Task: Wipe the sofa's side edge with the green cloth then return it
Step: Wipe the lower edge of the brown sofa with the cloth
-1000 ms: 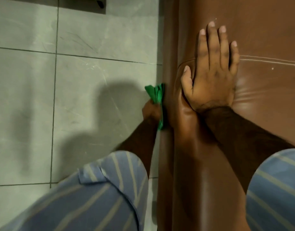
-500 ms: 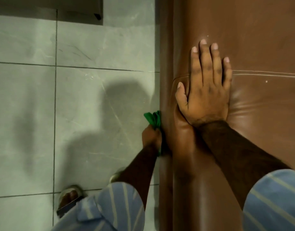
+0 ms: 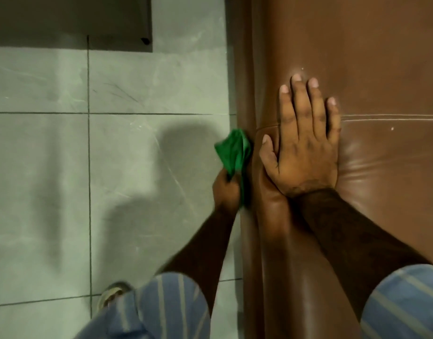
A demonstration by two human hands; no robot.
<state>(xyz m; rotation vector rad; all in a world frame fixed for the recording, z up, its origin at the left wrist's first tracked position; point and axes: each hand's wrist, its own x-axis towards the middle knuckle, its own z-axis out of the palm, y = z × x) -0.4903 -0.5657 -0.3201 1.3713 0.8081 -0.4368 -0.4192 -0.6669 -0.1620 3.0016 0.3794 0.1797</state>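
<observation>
A brown leather sofa fills the right half of the head view; its side edge runs top to bottom down the middle. My left hand grips a bunched green cloth and presses it against that side edge, low beside the sofa. The cloth sticks up above my fist. My right hand lies flat, fingers spread, on top of the sofa's arm, right next to the cloth.
Grey tiled floor lies to the left of the sofa, with my shadow on it. A dark piece of furniture stands at the top left. My sandalled foot shows at the bottom.
The view has shifted, so the sofa and both hands sit lower in the frame. My left hand has slid the cloth along the side edge; more cloth shows above the fist.
</observation>
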